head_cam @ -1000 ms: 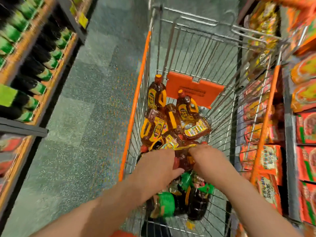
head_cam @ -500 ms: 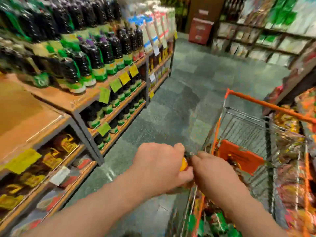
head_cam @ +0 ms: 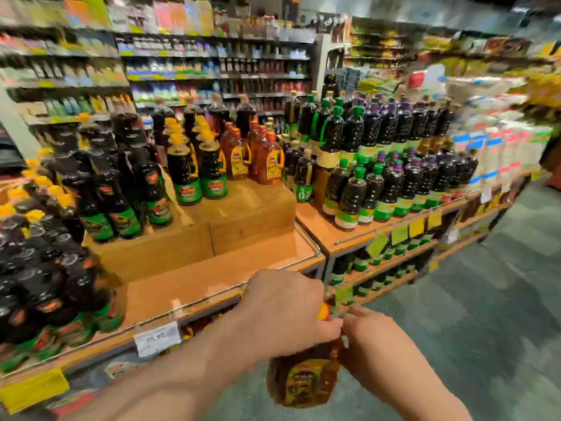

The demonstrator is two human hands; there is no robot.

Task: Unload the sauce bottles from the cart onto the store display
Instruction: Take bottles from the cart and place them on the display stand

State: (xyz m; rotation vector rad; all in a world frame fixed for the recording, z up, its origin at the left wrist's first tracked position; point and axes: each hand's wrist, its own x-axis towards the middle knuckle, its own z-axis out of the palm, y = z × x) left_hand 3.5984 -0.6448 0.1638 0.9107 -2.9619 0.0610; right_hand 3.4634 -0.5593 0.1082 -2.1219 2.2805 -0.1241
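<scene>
An amber sauce bottle (head_cam: 303, 379) is being carried toward the store display (head_cam: 218, 278), so the step in hand is judged to be the transfer from cart to shelf; the cart itself is not in view. The bottle is held just in front of the display's front rail and below the level of its bare wooden lower tier, hanging over the aisle floor (head_cam: 473, 299). Its upper part is gripped by the left hand (head_cam: 282, 314), whose fingers are curled over the neck beside the orange cap (head_cam: 323, 312). The right hand (head_cam: 368, 338) is closed against the bottle's handle side, with fingertips pinched near the neck (how firmly cannot be told, since the frame is blurred by motion).

On the raised step at the back of the display, matching amber bottles (head_cam: 267, 159) are seen standing upright, to the right of the green-labelled dark bottles (head_cam: 197, 174). The open wooden surface in front of that step is where a place could be found.

The next move is judged to call for the bottle to be lifted above the front rail, brought upright, and set down label-forward on the bare wood near its like. Care would be needed that the neighbouring dark bottles (head_cam: 127, 205) to the left of the gap are not knocked.
</scene>
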